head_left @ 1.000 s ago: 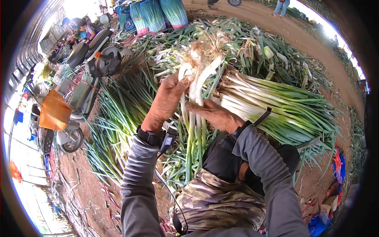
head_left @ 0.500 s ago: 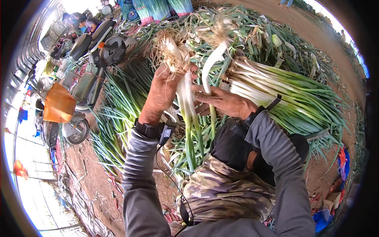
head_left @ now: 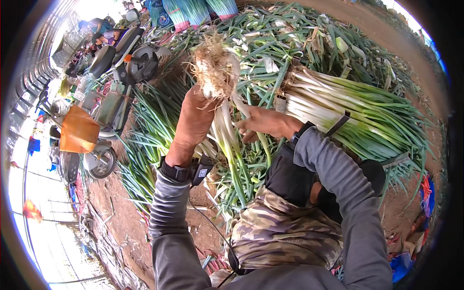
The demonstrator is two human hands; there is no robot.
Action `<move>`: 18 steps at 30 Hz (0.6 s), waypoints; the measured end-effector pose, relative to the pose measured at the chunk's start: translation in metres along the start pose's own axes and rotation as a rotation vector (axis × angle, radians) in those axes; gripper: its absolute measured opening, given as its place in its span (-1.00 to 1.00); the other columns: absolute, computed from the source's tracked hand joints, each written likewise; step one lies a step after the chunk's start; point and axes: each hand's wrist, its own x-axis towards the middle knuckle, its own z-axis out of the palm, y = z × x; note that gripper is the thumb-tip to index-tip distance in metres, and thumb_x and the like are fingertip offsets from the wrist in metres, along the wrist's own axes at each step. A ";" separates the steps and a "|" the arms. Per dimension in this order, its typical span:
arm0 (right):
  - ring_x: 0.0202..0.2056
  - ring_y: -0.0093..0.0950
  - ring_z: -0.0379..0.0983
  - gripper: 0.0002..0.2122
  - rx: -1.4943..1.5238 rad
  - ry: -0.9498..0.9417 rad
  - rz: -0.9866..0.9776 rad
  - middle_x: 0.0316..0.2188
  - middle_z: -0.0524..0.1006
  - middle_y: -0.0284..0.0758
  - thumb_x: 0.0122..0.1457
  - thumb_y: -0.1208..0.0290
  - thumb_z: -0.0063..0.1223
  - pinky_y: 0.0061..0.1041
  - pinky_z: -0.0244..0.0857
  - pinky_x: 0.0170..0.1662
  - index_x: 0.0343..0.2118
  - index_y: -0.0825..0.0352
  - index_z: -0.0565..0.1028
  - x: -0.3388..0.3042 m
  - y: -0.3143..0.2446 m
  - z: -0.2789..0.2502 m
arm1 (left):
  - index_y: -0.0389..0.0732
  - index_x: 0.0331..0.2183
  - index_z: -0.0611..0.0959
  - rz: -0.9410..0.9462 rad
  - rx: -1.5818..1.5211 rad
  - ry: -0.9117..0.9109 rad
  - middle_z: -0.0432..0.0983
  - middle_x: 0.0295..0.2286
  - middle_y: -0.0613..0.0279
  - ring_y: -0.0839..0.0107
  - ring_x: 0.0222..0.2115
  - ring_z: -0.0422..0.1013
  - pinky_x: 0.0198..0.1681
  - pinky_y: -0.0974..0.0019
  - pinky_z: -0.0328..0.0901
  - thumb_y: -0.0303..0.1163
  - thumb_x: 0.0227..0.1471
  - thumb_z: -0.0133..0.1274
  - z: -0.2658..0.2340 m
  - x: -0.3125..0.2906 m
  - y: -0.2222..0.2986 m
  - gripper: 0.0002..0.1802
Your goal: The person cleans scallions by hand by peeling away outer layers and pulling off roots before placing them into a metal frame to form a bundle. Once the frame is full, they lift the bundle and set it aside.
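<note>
My left hand (head_left: pixel 197 116) is closed around several green onions (head_left: pixel 226 123), gripping them just below their shaggy pale roots (head_left: pixel 212 70). Their white stems and green leaves hang down toward my lap. My right hand (head_left: pixel 270 122) pinches a single green onion (head_left: pixel 240 104) at its white stem, its root end now up against the bunch. Part of that stem is hidden behind my right fingers. To the right of my right hand lies a big pile of green onions (head_left: pixel 348 108), roots toward me and leaves fanning right.
Leafy trimmings (head_left: pixel 309 41) are heaped beyond my hands. More green onions (head_left: pixel 150 130) lie on the bare soil (head_left: pixel 123 212) to my left. A scooter (head_left: pixel 113 92) with an orange panel stands farther left. Wrapped green bundles (head_left: pixel 193 13) stand at the back; people (head_left: pixel 104 31) sit far left.
The single green onion in my right hand has come left and down, so its roots join the others. My left hand has turned, bringing the root ends toward me.
</note>
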 end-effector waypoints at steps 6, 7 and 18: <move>-0.34 -0.42 0.59 -0.52 -0.078 0.075 -0.055 -0.05 0.50 -0.09 0.39 0.42 -0.06 -0.42 0.60 -0.27 0.31 0.41 0.17 0.027 0.010 0.020 | -0.31 -0.04 0.59 0.014 0.446 0.083 0.66 -0.22 0.13 0.37 -0.23 0.55 -0.08 0.31 0.39 -0.61 0.14 0.11 -0.001 0.007 -0.010 -0.69; -0.35 -0.36 0.60 -0.49 -0.168 0.153 -0.092 -0.13 0.54 -0.03 0.36 0.42 -0.02 -0.35 0.55 -0.31 0.28 0.53 0.16 0.026 0.006 0.026 | -0.30 -0.05 0.60 0.059 0.461 0.117 0.66 -0.24 0.09 0.31 -0.23 0.56 -0.09 0.29 0.39 -0.60 0.13 0.12 -0.005 0.003 -0.015 -0.69; -0.21 -0.26 0.59 -0.22 -0.445 0.348 -0.266 -0.07 0.57 0.00 0.32 0.12 0.17 -0.25 0.51 -0.18 0.37 0.56 0.08 -0.032 -0.004 -0.007 | -0.29 -0.18 0.60 0.267 0.792 0.131 0.60 -0.38 -0.04 0.04 -0.37 0.56 -0.26 0.18 0.44 -0.46 0.17 0.17 -0.002 0.033 0.034 -0.82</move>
